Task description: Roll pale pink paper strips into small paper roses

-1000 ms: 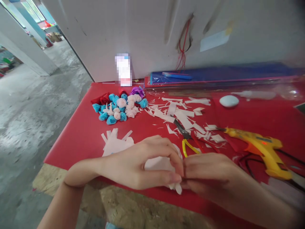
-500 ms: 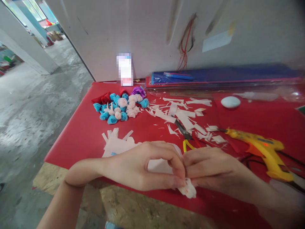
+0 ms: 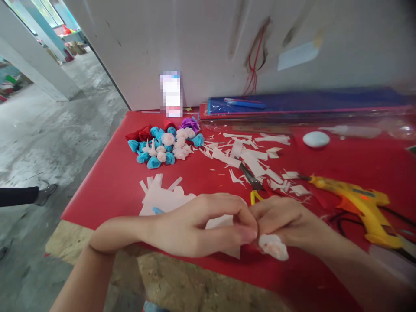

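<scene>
A small pale pink paper flower hangs out below my fingertips, over the front edge of the red table. My right hand is closed round its base, the fingers partly hiding it. My left hand is also closed, thumb and forefinger pinched at the flower's inner side; the exact contact is covered by the fingers. Under my left hand lie pale pink paper pieces, with a small blue piece on them. Behind my right hand are scissors with yellow and red handles, partly hidden.
Blue, pink, red and purple paper flowers are heaped at the back left. White paper scraps litter the middle. On the right are a yellow glue gun and a white egg-shaped object. A phone leans on the wall. A person's leg shows at left.
Both hands have shifted slightly, and the flower has moved to the right and turned, showing more of its petals. A person's leg and shoe have appeared on the floor at left.
</scene>
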`<state>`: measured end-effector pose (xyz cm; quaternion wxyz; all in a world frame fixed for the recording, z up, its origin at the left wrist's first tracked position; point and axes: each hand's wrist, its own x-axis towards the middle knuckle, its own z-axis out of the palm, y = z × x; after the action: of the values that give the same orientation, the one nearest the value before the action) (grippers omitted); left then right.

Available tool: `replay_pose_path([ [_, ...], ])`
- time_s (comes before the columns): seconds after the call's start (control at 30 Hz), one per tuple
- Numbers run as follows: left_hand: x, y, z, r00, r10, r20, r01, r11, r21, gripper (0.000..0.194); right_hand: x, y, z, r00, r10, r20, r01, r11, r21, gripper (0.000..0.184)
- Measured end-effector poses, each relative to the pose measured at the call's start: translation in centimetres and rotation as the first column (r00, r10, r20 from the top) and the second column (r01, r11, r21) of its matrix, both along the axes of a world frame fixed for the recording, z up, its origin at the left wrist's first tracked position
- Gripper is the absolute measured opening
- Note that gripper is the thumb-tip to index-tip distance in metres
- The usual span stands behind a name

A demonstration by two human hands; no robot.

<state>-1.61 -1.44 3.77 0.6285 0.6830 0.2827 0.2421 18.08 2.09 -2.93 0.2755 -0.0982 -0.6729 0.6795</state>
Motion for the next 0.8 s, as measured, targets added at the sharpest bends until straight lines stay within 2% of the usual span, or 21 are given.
replay_pose_path([
  [0.27,0.5,-0.3,-0.7,0.998,0.053,0.04,-0.055,0.997,0.056,0.005,-0.1,-0.1,-0.4,1.0,-0.003,-0.017,0.0,0.985,-0.17,0.014],
  [0.37,0.5,-0.2,-1.0,0.992,0.112,0.059,-0.12,0.979,0.166,0.005,-0.4,-0.5,-1.0,0.999,-0.001,-0.044,-0.011,0.963,-0.27,0.022],
  [0.43,0.5,0.0,-1.2,0.981,0.182,0.061,-0.192,0.926,0.326,0.005,-0.6,-0.8,-1.5,0.998,-0.01,-0.063,-0.012,0.94,-0.342,0.025],
  [0.5,0.5,0.1,-1.4,0.965,0.246,0.085,-0.257,0.841,0.476,0.005,-0.8,-1.2,-1.8,0.996,-0.032,-0.081,-0.003,0.916,-0.402,0.024],
  [0.57,0.5,0.3,-1.5,0.953,0.285,0.106,-0.295,0.78,0.551,0.005,-0.9,-1.4,-1.9,0.994,-0.045,-0.095,-0.002,0.897,-0.442,0.023],
  [0.6,0.5,0.3,-1.5,0.95,0.296,0.103,-0.301,0.773,0.559,0.005,-0.9,-1.4,-1.9,0.994,-0.042,-0.099,-0.007,0.892,-0.453,0.022],
  [0.7,0.5,0.4,-1.2,0.956,0.288,0.054,-0.278,0.834,0.476,0.006,-1.0,-1.4,-1.9,0.995,-0.03,-0.097,-0.018,0.891,-0.454,0.024],
  [0.8,0.5,0.4,-0.7,0.973,0.228,0.042,-0.23,0.925,0.301,0.011,-0.8,-1.3,-1.7,0.997,-0.052,-0.065,0.019,0.902,-0.43,0.024],
])
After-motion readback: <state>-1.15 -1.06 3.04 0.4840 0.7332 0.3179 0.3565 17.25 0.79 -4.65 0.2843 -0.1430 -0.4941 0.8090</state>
